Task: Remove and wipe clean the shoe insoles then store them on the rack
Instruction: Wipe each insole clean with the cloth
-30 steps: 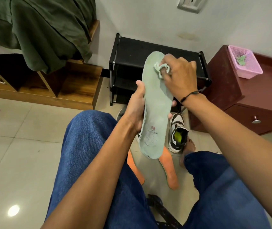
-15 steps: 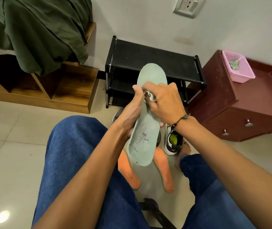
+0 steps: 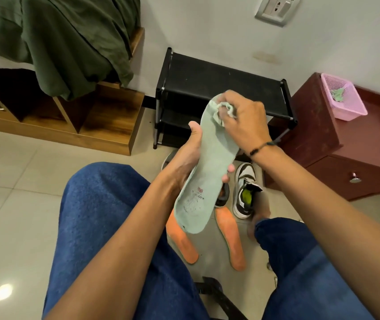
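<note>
Insole point(image 3: 207, 172), held upright before the rack point(image 3: 221, 88), is gripped mid-length by the left hand point(image 3: 189, 162); right hand point(image 3: 242, 121) pinches a cloth point(image 3: 222, 109) at its toe. Wiping step; next, probably strokes toward the heel.

One wide-angle view, worn on your head, looks forward and steeply down over your lap. Your hands point(image 3: 216, 144) sit close at centre; the floor point(image 3: 15, 204), black rack point(image 3: 219, 82) and wall lie beyond.
</note>
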Motion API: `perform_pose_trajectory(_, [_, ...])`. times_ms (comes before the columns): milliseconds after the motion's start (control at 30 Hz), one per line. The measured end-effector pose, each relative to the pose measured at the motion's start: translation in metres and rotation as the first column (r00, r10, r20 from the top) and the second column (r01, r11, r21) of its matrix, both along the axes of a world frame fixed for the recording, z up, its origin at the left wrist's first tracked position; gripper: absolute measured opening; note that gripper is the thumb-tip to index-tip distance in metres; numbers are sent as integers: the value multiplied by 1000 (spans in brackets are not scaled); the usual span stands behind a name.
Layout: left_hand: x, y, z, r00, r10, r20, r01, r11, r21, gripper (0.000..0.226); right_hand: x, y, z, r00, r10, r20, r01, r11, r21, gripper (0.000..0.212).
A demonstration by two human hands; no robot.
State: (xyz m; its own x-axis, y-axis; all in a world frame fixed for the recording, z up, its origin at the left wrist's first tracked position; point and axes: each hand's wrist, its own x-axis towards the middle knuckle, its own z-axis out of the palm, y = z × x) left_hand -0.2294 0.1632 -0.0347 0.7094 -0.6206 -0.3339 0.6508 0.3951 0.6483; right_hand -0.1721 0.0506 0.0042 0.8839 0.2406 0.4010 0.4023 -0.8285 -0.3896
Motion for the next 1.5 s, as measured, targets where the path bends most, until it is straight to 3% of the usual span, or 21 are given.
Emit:
perform_pose_trajectory(133, [3,-1,0,967,240,88,-253,950,181,77,-38,1,-11,978,209,21,-206,973,-102,21])
perform_pose_trajectory(233, [0,-2,1,965,227,129,-253,937,242,71,-37,0,-12,978,202,56,-193,971,-139,24])
perform_pose_trajectory(367, [-5,2,5,964,194,184,-222,964,148,83,-27,9,-10,971,174,164,-143,972,-187,27])
perform_pose_trajectory(600, [-7,10,-4,978,135,158,-137,991,2,73,-5,12,-9,970,97,221,-40,968,-248,15])
perform_pose_trajectory(767, [-7,10,-12,991,44,124,-42,999,-13,77,23,-2,9,984,-177,18,173,927,-333,21])
perform_pose_trajectory(933, [-5,9,-11,992,103,77,-101,994,-31,76,41,-17,18,960,-281,-9,274,942,-193,22])
perform_pose_trajectory(1000, [-3,9,-11,993,99,65,-99,995,-14,82,36,-17,21,972,-233,34,235,967,-102,22])
perform_pose_trajectory(1100, [-1,9,-7,988,140,65,-142,989,35,82,0,-7,8,997,10,74,-10,1000,11,22])
perform_pose_trajectory(1200, [1,8,-10,943,313,113,-324,941,94,60,-44,4,-17,954,291,65,-284,953,-105,16])
perform_pose_trajectory(1300, [-3,7,-10,934,345,95,-353,931,92,58,-45,3,-29,943,302,142,-263,935,-240,34])
perform_pose_trajectory(1433, [-5,12,-7,945,309,108,-318,946,68,61,-27,10,-19,941,281,190,-204,916,-345,20])
perform_pose_trajectory(1500, [-7,16,-4,966,235,107,-237,972,3,67,-16,9,-12,969,215,119,-155,912,-380,16])
